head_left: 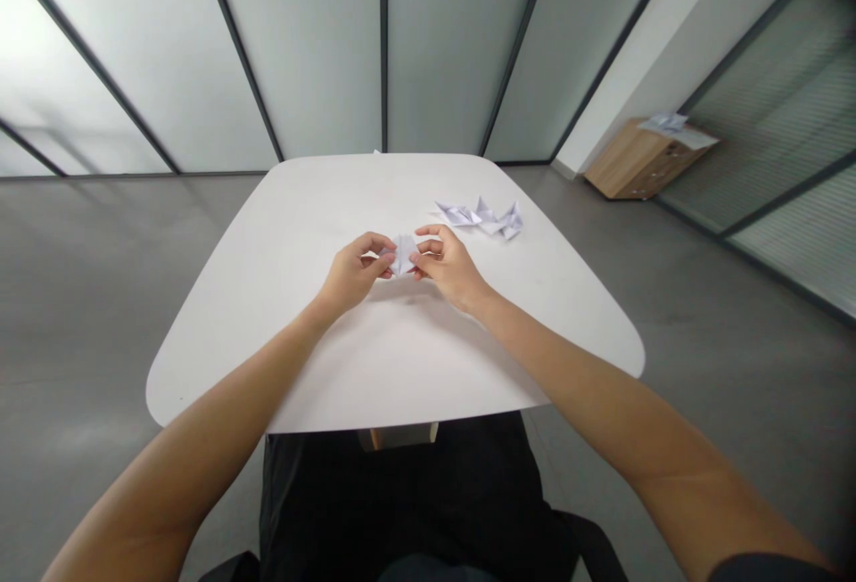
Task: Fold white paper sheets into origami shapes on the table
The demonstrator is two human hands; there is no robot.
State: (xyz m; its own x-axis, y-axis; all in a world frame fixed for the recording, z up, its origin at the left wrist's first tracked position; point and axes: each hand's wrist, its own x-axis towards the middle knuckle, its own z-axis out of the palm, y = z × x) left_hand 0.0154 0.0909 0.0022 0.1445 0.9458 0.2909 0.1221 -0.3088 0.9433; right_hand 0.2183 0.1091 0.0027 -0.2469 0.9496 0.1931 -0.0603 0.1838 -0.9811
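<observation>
A small folded white paper piece (403,254) is held between both hands over the middle of a white table (287,234). My left hand (354,274) pinches its left side with curled fingers. My right hand (448,266) pinches its right side, fingers bent around the paper. Both hands sit just above the tabletop. Much of the paper is hidden by my fingers.
Several folded white paper shapes (481,218) lie on the table to the far right of my hands. A low wooden cabinet (635,163) with papers on top stands on the floor at the right. Glass partition walls (321,47) run behind the table.
</observation>
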